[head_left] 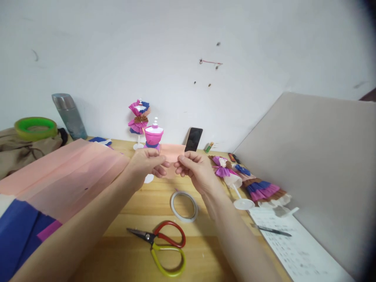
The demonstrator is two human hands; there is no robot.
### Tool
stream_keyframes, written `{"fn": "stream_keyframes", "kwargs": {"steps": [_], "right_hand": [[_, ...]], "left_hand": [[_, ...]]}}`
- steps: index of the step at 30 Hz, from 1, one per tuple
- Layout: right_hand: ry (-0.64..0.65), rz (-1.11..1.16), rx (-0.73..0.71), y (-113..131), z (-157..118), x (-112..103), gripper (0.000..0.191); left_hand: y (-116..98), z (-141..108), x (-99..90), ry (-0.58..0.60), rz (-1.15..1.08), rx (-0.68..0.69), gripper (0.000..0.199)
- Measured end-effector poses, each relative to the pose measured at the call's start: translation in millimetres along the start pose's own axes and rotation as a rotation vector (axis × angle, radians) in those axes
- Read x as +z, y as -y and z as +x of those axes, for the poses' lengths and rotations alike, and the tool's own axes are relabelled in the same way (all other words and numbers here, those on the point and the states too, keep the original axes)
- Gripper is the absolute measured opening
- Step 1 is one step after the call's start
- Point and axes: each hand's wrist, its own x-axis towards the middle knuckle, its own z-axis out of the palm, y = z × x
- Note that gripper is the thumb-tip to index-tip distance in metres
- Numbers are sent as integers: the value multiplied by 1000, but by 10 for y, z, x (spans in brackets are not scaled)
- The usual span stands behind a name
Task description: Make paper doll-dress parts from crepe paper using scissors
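Through the head camera I see my left hand and right hand each pinching an end of a peach strip, thumbs and fingers closed on it. The strip hangs between them above the table. Beyond my left hand stands a pink dress form; beyond my right, a phone leans upright. Below the strip lie a tape roll and, nearer me, scissors, blades pointing left.

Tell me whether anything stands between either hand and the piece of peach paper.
Nothing visible does: the left hand and right hand both pinch the peach paper directly. The tape roll and scissors lie apart, below it.
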Motion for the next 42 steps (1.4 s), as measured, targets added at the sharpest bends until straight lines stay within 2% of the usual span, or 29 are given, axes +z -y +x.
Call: {"fn": "stream_keyframes", "kwargs": {"steps": [7,15,24,26,32,35,39,42], "right_hand": [[-78,-88,-115,-27,0,42,21],[-130,-37,-89,-29,9,56,25],[-149,-39,-113,-30,8,66,25],[-140,-48,-136,-40,4,72,25],[-29,-180,-168,-27,-33,61,27],[11,-274,-264,55,-78,2,23],[88,-622,-485,187,-160,-86,52],[72,-808,-674,226,-198,-97,43]], "left_hand": [[63,20,19,-60,-95,25,13],[101,-11,74,-102,-289,29,18],[113,-4,87,-115,-285,48,20],[120,-6,84,-95,-240,65,22],[127,-15,33,96,-86,71,31],[111,-2,-1,74,-104,51,28],[64,11,-34,69,-114,53,24],[41,0,-32,58,-86,55,21]]}}
